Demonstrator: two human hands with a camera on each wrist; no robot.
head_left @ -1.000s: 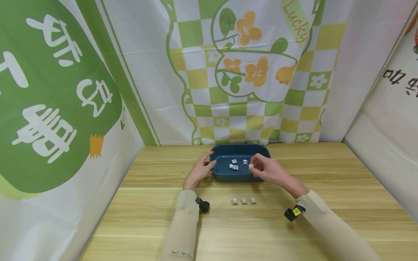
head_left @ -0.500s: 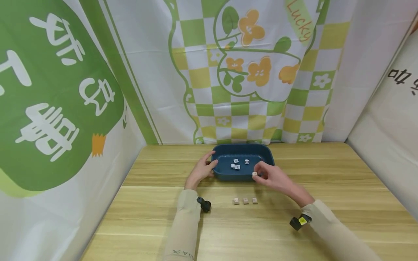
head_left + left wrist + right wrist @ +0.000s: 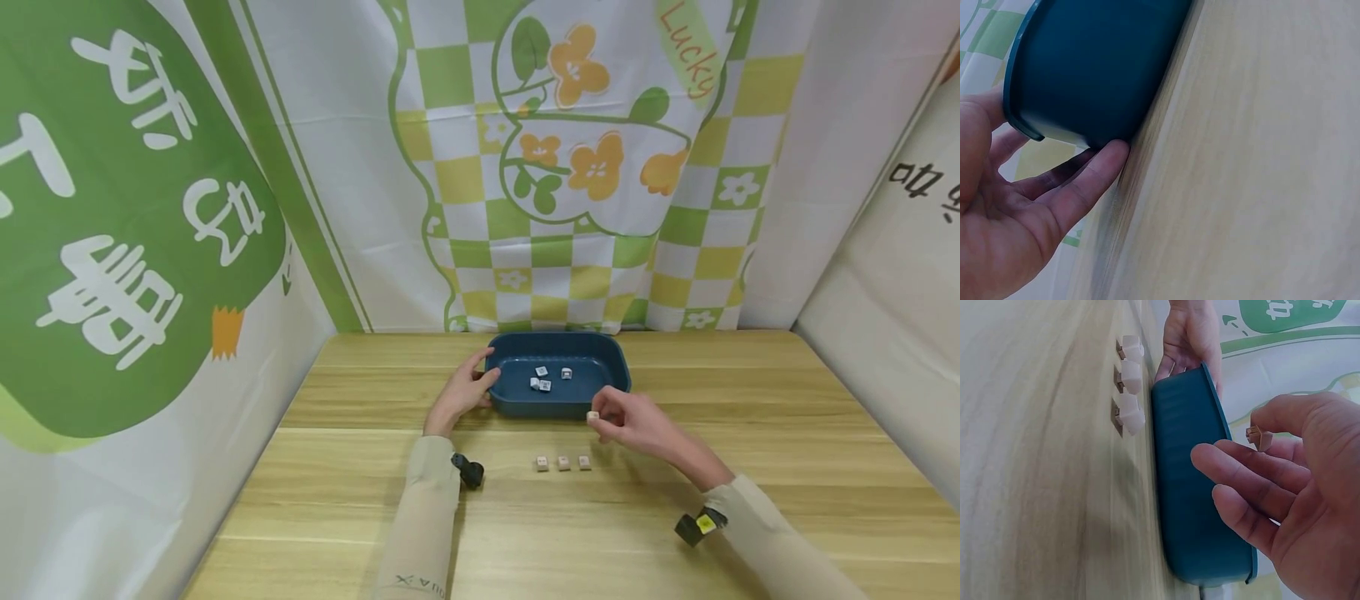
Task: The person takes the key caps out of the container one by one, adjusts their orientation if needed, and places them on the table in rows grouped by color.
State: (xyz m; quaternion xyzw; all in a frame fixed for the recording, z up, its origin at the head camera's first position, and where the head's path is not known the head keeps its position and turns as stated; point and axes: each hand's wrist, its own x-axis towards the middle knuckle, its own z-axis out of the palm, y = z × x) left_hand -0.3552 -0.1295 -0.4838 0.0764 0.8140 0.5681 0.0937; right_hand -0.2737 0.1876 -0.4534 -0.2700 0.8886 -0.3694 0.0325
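Observation:
My right hand (image 3: 637,421) pinches a small pale keycap (image 3: 593,416) between thumb and fingertips, just in front of the blue bin's (image 3: 543,408) near right corner. In the right wrist view, the held keycap (image 3: 1260,437) shows its hollow underside. My left hand (image 3: 459,393) grips the bin's left end, thumb at the rim; in the left wrist view, its fingertips (image 3: 1113,156) lie against the outer wall, low near the table. Three pale keycaps (image 3: 564,463) stand in a row on the table before the bin. Several white keycaps (image 3: 545,386) lie loose inside it.
The wooden table (image 3: 375,500) ends at a back edge just behind the bin. Patterned curtains (image 3: 480,275) hang along the back and both sides. A small black camera (image 3: 468,472) sits on the left wrist, another camera (image 3: 697,527) on the right.
My right hand has carried the keycap from over the bin's inside toward me, past the near rim. The left hand keeps its place on the bin.

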